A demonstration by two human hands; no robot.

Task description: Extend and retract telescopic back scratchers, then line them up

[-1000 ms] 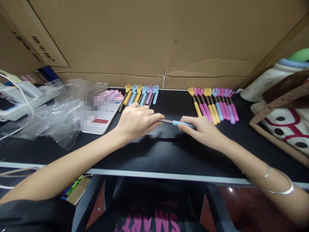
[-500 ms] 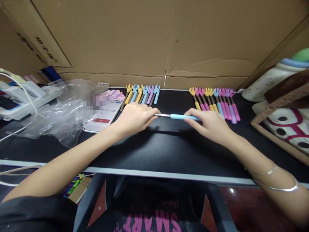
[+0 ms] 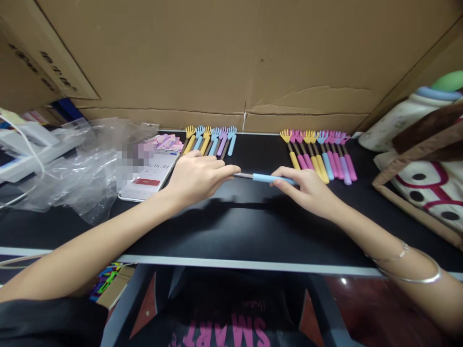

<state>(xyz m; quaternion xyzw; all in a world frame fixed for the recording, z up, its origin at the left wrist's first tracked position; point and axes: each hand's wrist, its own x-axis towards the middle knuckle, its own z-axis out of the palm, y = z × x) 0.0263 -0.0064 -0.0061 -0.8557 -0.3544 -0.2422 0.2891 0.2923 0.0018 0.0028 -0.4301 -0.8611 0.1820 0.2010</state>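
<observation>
A back scratcher with a light blue handle (image 3: 263, 178) is held level above the black table. My left hand (image 3: 198, 176) is closed round the metal rod end, and its fingers hide the scratcher's head. Round the far part of the blue handle, my right hand (image 3: 309, 191) is closed with thumb and fingers. A row of yellow, blue and purple back scratchers (image 3: 213, 140) lies behind my left hand, partly covered by it. Beyond my right hand lies a second row of back scratchers (image 3: 320, 156) in yellow, pink, blue and purple.
A phone (image 3: 149, 176) showing a running timer lies left of my left hand, beside crumpled clear plastic bags (image 3: 87, 164) and pink packets (image 3: 167, 142). Cardboard (image 3: 173, 58) walls the back. At right stand a bottle (image 3: 401, 115) and a patterned bag (image 3: 423, 188).
The view has shifted slightly, and both hands keep their hold on the back scratcher, whose handle end tilts a little lower. The phone's timer has advanced one second.
</observation>
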